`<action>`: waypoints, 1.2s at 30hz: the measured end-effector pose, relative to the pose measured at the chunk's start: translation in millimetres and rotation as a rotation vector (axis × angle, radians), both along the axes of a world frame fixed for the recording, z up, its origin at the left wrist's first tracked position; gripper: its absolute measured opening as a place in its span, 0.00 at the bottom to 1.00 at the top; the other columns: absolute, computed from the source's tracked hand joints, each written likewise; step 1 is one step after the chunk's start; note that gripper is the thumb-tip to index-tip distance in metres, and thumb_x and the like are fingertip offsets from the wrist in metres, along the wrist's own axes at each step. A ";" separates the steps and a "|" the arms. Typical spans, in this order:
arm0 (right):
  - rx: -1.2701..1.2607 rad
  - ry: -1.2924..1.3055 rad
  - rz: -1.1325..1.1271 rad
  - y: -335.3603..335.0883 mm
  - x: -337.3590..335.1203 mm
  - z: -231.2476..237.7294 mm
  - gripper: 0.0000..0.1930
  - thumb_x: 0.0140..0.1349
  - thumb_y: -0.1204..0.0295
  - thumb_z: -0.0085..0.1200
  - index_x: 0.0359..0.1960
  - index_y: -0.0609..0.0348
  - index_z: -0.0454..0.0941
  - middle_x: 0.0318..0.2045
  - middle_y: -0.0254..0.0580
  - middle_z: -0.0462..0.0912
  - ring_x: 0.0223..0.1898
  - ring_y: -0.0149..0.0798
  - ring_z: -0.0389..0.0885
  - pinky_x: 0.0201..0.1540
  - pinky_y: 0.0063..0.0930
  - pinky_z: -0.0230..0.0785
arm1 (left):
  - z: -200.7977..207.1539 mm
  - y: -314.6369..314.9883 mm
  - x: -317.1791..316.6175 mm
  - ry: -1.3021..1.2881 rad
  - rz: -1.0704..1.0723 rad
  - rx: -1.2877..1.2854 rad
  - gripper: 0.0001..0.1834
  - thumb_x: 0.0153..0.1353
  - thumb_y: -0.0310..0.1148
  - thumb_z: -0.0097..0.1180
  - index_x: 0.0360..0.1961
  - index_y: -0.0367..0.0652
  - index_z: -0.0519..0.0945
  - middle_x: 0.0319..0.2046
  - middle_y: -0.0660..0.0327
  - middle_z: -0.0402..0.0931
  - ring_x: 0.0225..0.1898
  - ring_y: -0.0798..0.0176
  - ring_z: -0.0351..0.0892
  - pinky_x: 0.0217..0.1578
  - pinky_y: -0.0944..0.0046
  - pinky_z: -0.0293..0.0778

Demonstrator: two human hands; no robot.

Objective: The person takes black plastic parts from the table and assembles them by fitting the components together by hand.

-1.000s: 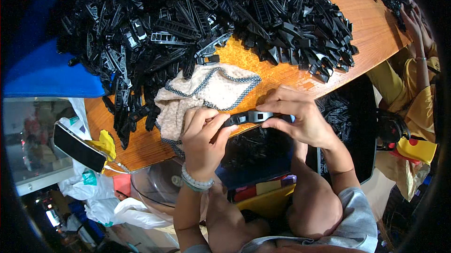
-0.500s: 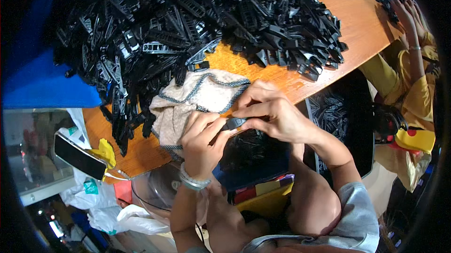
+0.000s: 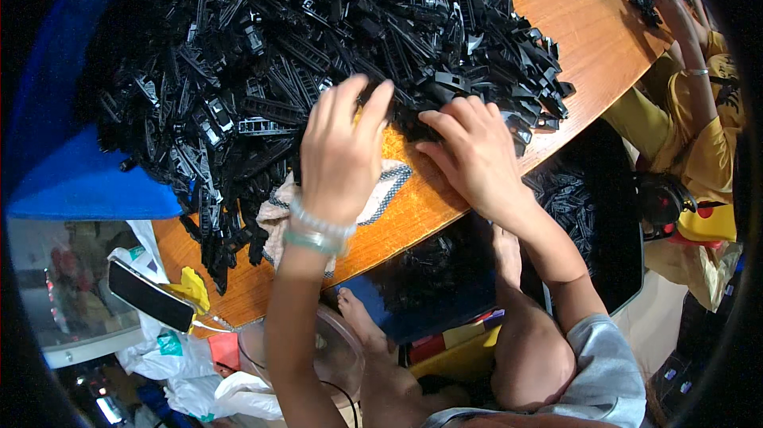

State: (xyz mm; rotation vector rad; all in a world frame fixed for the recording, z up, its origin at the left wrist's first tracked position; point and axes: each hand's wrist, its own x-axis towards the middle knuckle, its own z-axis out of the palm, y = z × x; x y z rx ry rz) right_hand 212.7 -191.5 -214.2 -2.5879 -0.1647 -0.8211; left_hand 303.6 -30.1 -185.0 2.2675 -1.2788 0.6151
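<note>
A big heap of black plastic parts [image 3: 262, 54] covers the far side of the wooden table [image 3: 429, 213]. Many are ladder-shaped pieces; blocky dark pieces [image 3: 509, 70] lie along the heap's right side. My left hand [image 3: 342, 150], slightly blurred, reaches over the heap's near edge with fingers apart. No part shows in it. To its right, my right hand [image 3: 481, 158] is over the table beside the heap, fingers bent and thumb apart, nothing visible between them. Its fingertips are close to dark pieces. A pale cloth with a striped border [image 3: 389, 193] lies partly hidden under my left wrist.
Below the table edge is a dark container of parts [image 3: 429, 269]; a black bin [image 3: 568, 205] with more parts stands to the right. A phone [image 3: 151, 294] is propped at the left beside a yellow item [image 3: 191, 289]. Another person's hands [image 3: 679, 19] are at the far right.
Both hands have moved away from me toward the heap and spread apart. The small dark part they held together over the cloth no longer shows in them.
</note>
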 end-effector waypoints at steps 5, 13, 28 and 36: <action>-0.073 0.012 0.008 7.0 -0.7 -12.2 0.16 0.50 0.72 0.58 0.42 0.58 0.78 0.31 0.39 0.72 0.36 0.41 0.70 0.39 0.32 0.61 | -0.4 -11.1 22.5 -0.227 -0.099 0.092 0.20 0.49 0.22 0.63 0.47 0.39 0.79 0.43 0.54 0.73 0.37 0.53 0.75 0.38 0.56 0.73; 0.025 0.053 0.009 10.1 -17.5 -8.8 0.16 0.52 0.69 0.63 0.42 0.59 0.78 0.36 0.39 0.74 0.39 0.41 0.71 0.41 0.35 0.60 | -24.9 54.4 -61.3 0.042 0.031 0.018 0.21 0.51 0.18 0.58 0.49 0.36 0.77 0.47 0.49 0.76 0.42 0.48 0.80 0.42 0.55 0.78; 0.319 -0.126 0.097 16.8 -17.4 -8.1 0.20 0.55 0.81 0.56 0.52 0.66 0.75 0.36 0.48 0.77 0.33 0.46 0.75 0.36 0.35 0.69 | -32.7 81.4 -89.3 0.497 0.114 -0.661 0.17 0.51 0.10 0.53 0.44 0.30 0.76 0.45 0.44 0.79 0.47 0.53 0.80 0.50 0.58 0.76; 1.109 0.333 0.232 10.2 -52.6 -2.7 0.12 0.64 0.77 0.54 0.48 0.63 0.78 0.31 0.41 0.80 0.27 0.29 0.75 0.32 0.25 0.70 | -22.0 90.2 -123.3 1.090 0.101 -0.800 0.15 0.57 0.10 0.53 0.45 0.31 0.74 0.48 0.47 0.73 0.38 0.59 0.83 0.40 0.67 0.81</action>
